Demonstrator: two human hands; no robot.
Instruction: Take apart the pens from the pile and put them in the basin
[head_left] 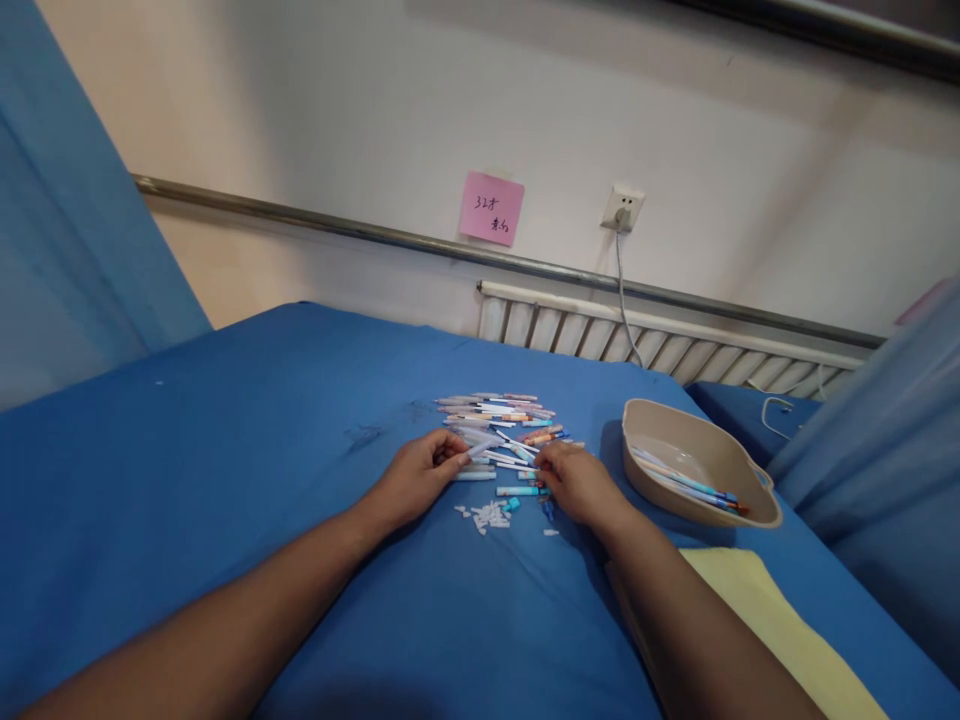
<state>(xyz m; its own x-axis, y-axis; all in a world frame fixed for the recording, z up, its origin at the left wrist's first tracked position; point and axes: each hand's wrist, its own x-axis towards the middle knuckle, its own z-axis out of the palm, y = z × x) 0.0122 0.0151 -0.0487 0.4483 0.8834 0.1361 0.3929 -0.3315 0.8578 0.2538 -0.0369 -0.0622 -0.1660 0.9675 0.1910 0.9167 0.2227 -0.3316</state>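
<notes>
My left hand is closed, thumb and fingers pinching a translucent whitish pen barrel that points up to the right. My right hand is curled over the right ends of the pen parts; its fingertips are pressed together, and what they hold is hidden. Between the hands lie thin white refills and more barrels. Rows of printed pen barrels stretch out beyond. Closer to me are a pile of small white pieces, a teal piece and dark blue pieces.
A beige plastic basin at the right holds several long pens. Yellow cloth or paper lies near my right forearm. Blue cloth covers the table. Behind it are a radiator, a metal rail and a plugged-in socket.
</notes>
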